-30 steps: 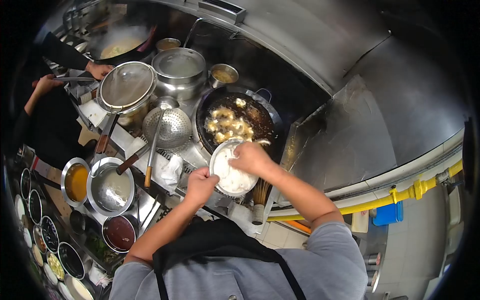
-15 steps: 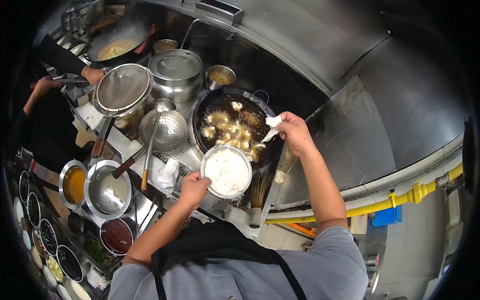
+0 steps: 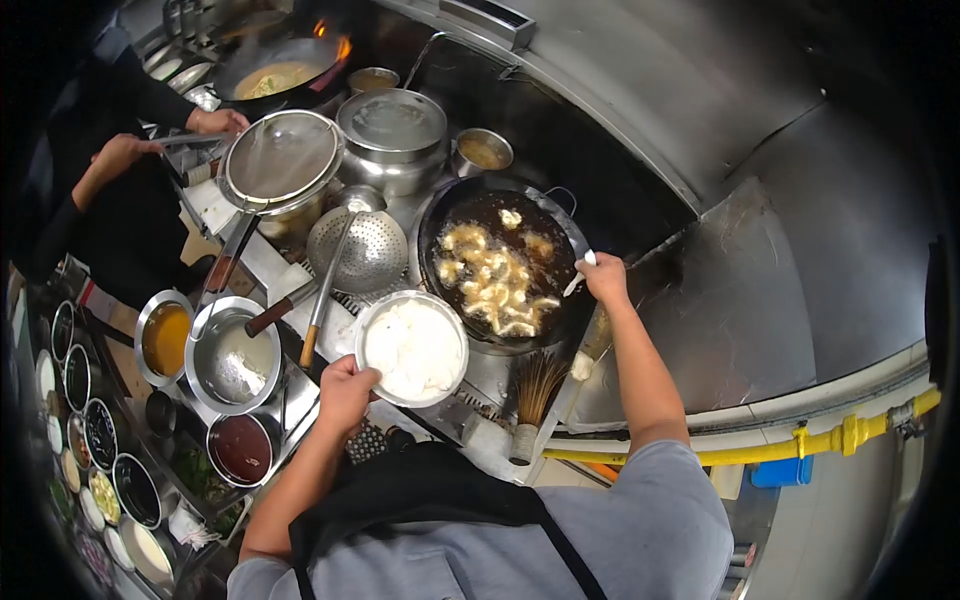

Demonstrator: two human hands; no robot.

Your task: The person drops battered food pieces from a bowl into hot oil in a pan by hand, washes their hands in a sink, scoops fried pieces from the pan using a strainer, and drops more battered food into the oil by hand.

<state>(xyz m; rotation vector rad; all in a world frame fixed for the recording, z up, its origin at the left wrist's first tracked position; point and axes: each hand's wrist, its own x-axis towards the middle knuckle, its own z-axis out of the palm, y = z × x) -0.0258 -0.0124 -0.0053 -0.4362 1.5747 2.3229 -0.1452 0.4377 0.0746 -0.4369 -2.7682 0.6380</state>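
Note:
My left hand point(image 3: 347, 393) grips the rim of a round metal bowl point(image 3: 412, 349) filled with white battered pieces. At the right edge of a wok point(image 3: 580, 235), my right hand point(image 3: 604, 276) pinches a white battered piece point(image 3: 578, 277) above the oil. Several pale pieces point(image 3: 495, 285) bubble in the dark oil. A perforated ladle point(image 3: 357, 250) lies left of the wok, its wooden handle pointing toward me. Just below the wok stands a bamboo brush point(image 3: 535, 395), bristles up.
A co-worker's hand point(image 3: 122, 158) holds a handle at the left, near a steaming wok point(image 3: 275, 80) with flames behind. A strainer point(image 3: 283, 155) rests on a pot beside a lidded pot point(image 3: 391, 122). Sauce bowls point(image 3: 240, 449) and ingredient containers point(image 3: 137, 489) line the lower left.
The bowl has moved left, away from the wok. My right hand left the bowl with a white piece and is now at the wok's right edge. Flames have appeared at the far wok.

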